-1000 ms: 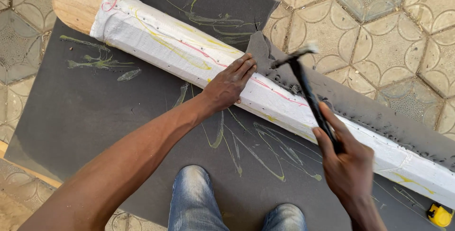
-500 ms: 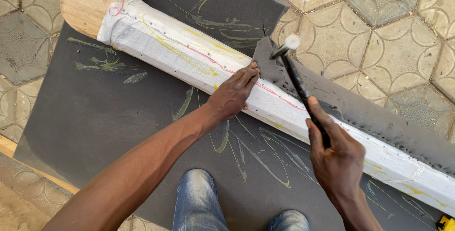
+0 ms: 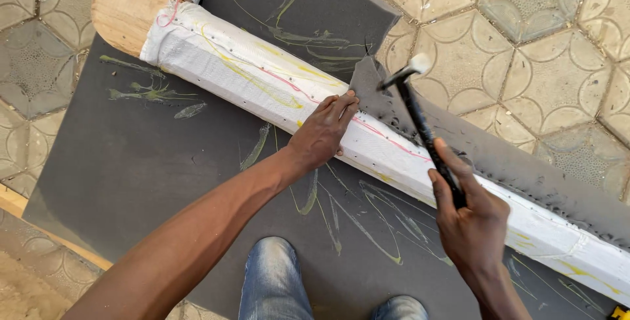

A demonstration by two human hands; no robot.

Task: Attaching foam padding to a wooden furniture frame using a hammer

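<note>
While the right hand (image 3: pixel 474 223) kept its fingers curled tight around the lower end of a black-handled hammer (image 3: pixel 423 126), the hammer's pale head was raised above the upper edge of the long wooden beam (image 3: pixel 367 143), which was wrapped in white woven sacking. That beam lay slantwise across a dark grey foam sheet (image 3: pixel 131 162), running from the sheet's upper left corner, where its bare rounded wooden end (image 3: pixel 118 8) showed, down toward the lower right corner. The left hand (image 3: pixel 323 133) rested palm-down on the wrapped beam near its middle, fingers extended and lying close together, their tips at the beam's far edge just beside the raised corner of a dark grey foam strip (image 3: pixel 525 175). This strip was laid along the far side of the beam toward the right, its edge dotted with small tacks. Yellow-green scribbles marked the foam sheet. Two knees in blue jeans (image 3: pixel 275 280) showed at the sheet's lower edge, and patterned paving tiles (image 3: pixel 525 31) surrounded everything.
</note>
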